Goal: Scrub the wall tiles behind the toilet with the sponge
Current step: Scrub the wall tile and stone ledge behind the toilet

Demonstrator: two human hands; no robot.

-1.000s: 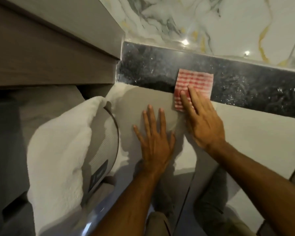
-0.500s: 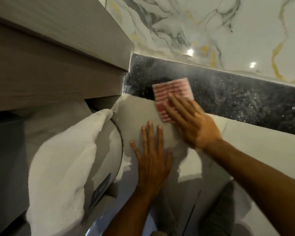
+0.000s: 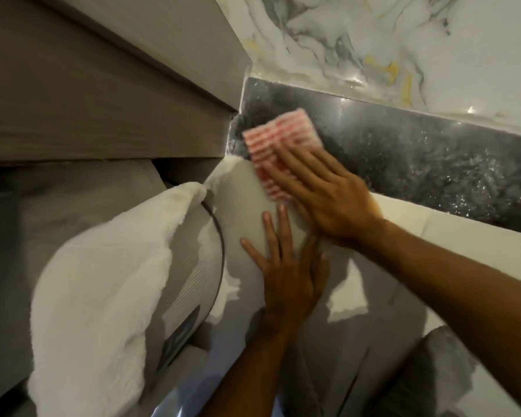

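At the far left we saw a white fluffy towel (image 3: 97, 284) draped beside a ribbed grey cylinder (image 3: 190, 284), under a wooden cabinet (image 3: 103, 115). Next came our left hand (image 3: 289, 272), its grip spread apart and flat, palm pressed on the pale grey wall tile (image 3: 247, 212), holding nothing. Just above it lay the red-and-white checked sponge (image 3: 271, 142), flat against the wall where the pale tile meets the black speckled tile band (image 3: 418, 164), close to the cabinet's corner. Our right hand (image 3: 328, 197) held it there with flat, extended fingers (image 3: 286, 164) pressing on its lower right part, not curled round it; the sponge looked blurred. Above the band ran white marble tiles (image 3: 373, 40) with grey and gold veins.
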